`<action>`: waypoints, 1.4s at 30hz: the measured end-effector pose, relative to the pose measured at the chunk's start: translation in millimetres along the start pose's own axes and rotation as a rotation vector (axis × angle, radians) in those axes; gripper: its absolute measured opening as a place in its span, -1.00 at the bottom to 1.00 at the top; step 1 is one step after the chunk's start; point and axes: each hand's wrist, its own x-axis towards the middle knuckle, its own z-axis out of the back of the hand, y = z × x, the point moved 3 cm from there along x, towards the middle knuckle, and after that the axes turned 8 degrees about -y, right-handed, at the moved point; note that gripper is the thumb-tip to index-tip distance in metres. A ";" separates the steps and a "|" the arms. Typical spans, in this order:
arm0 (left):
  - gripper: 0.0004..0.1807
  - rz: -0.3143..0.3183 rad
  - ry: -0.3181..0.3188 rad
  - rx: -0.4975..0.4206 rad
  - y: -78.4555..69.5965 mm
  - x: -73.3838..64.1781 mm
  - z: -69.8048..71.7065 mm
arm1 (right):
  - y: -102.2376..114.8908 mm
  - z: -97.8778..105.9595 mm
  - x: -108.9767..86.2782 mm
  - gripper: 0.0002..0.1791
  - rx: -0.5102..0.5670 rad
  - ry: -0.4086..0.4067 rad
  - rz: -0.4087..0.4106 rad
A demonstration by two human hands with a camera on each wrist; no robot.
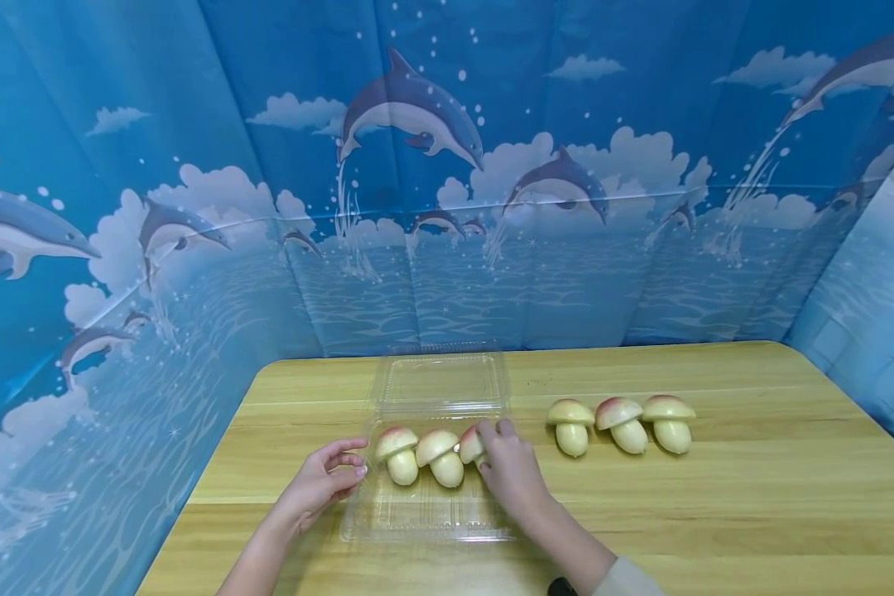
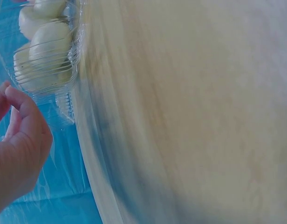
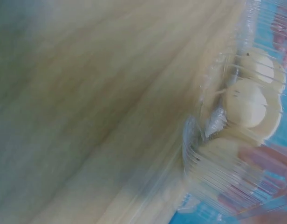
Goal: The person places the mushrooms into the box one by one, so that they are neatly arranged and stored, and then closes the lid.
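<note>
A clear plastic clamshell box (image 1: 395,517) lies with its lid (image 1: 439,382) folded back on the wooden table. Inside its base, a cream mushroom (image 1: 402,468) with a pink-tinged cap stands at the left, and another mushroom (image 1: 447,470) is beside it. My right hand (image 1: 512,472) grips a third mushroom (image 1: 471,447) in the box, covering much of it. At the box's left edge is my left hand (image 1: 320,484), its fingers loosely bent and holding nothing; whether it touches the wall I cannot tell. Through the ribbed wall, mushrooms (image 3: 246,102) show in the right wrist view.
Right of the box, three more mushrooms stand in a row on the table (image 1: 752,497): a left one (image 1: 572,439), a middle one (image 1: 627,434) and a right one (image 1: 670,432). A blue dolphin-print curtain (image 1: 447,290) hangs behind the table and at its sides.
</note>
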 end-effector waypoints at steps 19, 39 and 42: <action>-0.41 0.004 0.001 -0.010 6.9 -2.5 3.3 | -6.3 13.0 8.4 -0.44 0.236 0.205 -0.245; -0.41 -0.002 0.015 -0.028 2.1 -0.8 0.7 | -49.2 53.2 15.4 -0.41 0.786 0.310 -0.577; -0.40 -0.004 0.012 -0.028 1.1 0.0 0.3 | -57.6 59.6 15.2 -0.39 0.818 0.314 -0.602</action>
